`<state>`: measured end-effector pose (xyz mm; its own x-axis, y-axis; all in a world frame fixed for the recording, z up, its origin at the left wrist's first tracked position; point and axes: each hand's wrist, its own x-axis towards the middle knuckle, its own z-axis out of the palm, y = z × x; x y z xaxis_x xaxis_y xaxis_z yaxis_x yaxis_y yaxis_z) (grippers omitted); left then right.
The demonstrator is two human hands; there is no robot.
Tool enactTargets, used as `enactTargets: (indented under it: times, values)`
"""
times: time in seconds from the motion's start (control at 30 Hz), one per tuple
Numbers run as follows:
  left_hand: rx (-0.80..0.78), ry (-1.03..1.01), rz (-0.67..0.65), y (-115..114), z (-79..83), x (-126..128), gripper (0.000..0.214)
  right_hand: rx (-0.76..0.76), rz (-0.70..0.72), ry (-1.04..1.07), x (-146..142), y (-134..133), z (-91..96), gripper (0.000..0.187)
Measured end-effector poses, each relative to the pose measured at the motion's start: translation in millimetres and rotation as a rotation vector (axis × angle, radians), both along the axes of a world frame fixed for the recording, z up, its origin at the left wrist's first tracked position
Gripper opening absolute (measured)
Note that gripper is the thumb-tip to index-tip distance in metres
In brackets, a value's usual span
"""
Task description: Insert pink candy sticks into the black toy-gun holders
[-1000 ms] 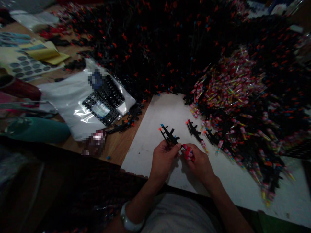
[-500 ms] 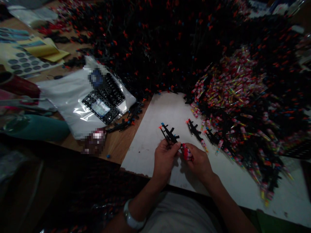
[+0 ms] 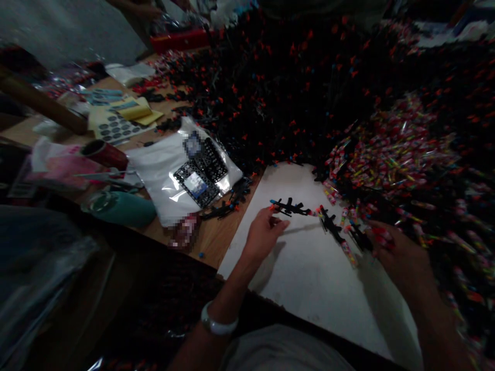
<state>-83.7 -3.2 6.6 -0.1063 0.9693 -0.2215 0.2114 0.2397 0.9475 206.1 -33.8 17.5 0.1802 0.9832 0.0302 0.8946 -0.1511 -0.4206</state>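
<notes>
A gun (image 3: pixel 292 207) is showing at the fingertips of the left grip (image 3: pixel 263 236); whether they are holding it, I cannot tell. The right grip (image 3: pixel 402 252) is clutching tubes (image 3: pixel 382 238), another gun (image 3: pixel 359 237) sitting just beside it; that handful is risking dropped tubes, and a careless sweep could be jostling both guns.

The left hand (image 3: pixel 265 234), wearing a smooth white bangle (image 3: pixel 217 326), is right beside the blue-and-orange tip of a slim black plastic toy gun (image 3: pixel 292 207) over a flat white board (image 3: pixel 305 278), while the blurred right hand (image 3: pixel 406 260) holds small shiny red-and-pink tubes (image 3: pixel 382 237). Between the hands lies a second black plastic toy gun (image 3: pixel 330 225). Beyond spreads a dark heap of orange-tipped black plastic toys (image 3: pixel 290 103), with a glossy pile of pink-and-yellow tubes (image 3: pixel 398 154) at right.
</notes>
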Motion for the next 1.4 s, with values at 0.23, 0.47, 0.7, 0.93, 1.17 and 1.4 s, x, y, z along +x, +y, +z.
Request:
enactTargets:
  times: [0.23,0.47,0.7,0.93,1.17,1.4]
  values:
    - [0.22,0.737,0.106,24.4,-11.0,-43.8,0.038,-0.024,-0.155,0.033,-4.4,-10.0,-11.2,0.046]
    - [0.344,0.829,-0.247,33.7,-26.4,3.0,0.029,0.091,0.338,0.066,-94.9,49.5,-23.8,0.034]
    - [0.326,1.025,0.104,34.2,-11.9,-42.3,0.029,-0.061,0.413,-0.164,-144.2,94.2,-12.3,0.015]
    - [0.115,1.21,0.175,39.5,-7.8,-76.2,0.025,0.206,-0.105,-0.108,-39.5,48.2,15.3,0.037]
    - [0.386,0.741,0.101,13.3,2.4,-47.5,0.007,-0.109,0.153,0.702,-75.4,17.8,7.3,0.043]
    - [0.721,0.592,-0.187,-26.3,5.3,-3.2,0.008,-0.225,0.008,1.101,-104.2,12.7,-7.4,0.037]
